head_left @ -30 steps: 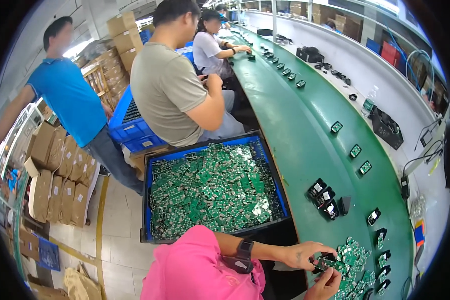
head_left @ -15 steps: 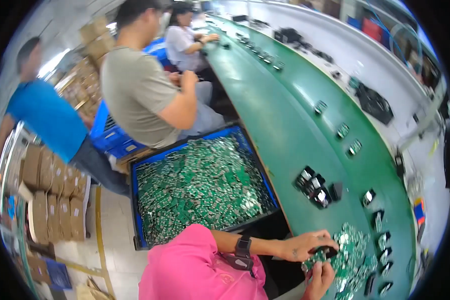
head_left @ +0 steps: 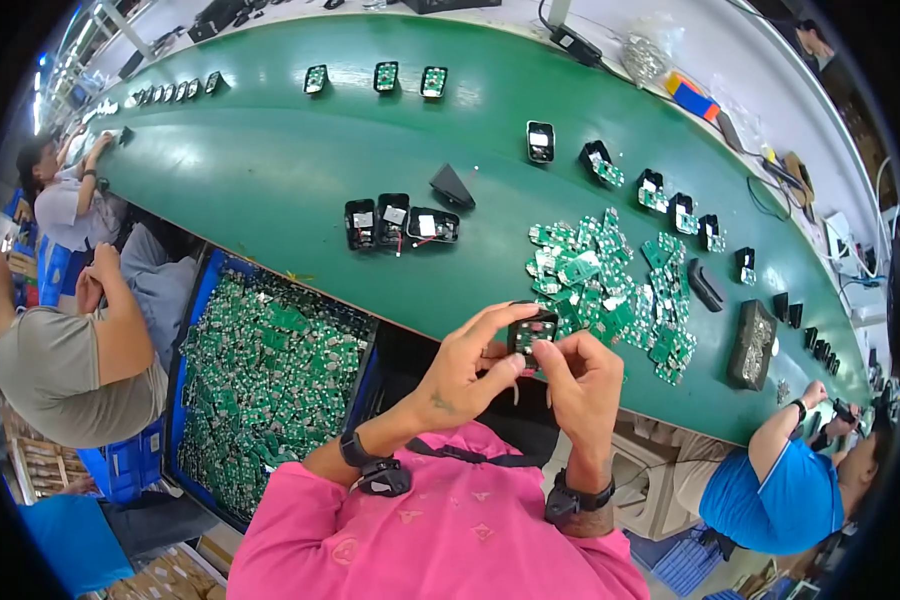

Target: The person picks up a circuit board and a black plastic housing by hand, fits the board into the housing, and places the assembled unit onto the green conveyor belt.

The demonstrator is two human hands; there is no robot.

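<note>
Over the near edge of the green bench, my left hand (head_left: pixel 460 375) grips a small black plastic housing (head_left: pixel 519 335) with a green circuit board inside. My right hand (head_left: pixel 582 385) closes on its other side, the thumb pressed against the board. Part of the board is covered by my fingers. Just beyond lies a loose pile of green circuit boards (head_left: pixel 580 270). Left of that pile, several black housings (head_left: pixel 394 218) rest together, beside a dark wedge-shaped piece (head_left: pixel 453 187). Farther right stands a row of housings with boards (head_left: pixel 652 192).
A blue-rimmed crate (head_left: pixel 202 300) full of circuit boards stands at my left. Co-workers sit along the bench on both sides, one in a grey shirt (head_left: pixel 80 370), one in blue (head_left: pixel 780 490). A box of small metal parts (head_left: pixel 752 345) sits on the bench (head_left: pixel 290 180) at right.
My view has swung to the right. Both hands have drawn back from the board pile toward my body, with the housing between them, and now its inside faces up.
</note>
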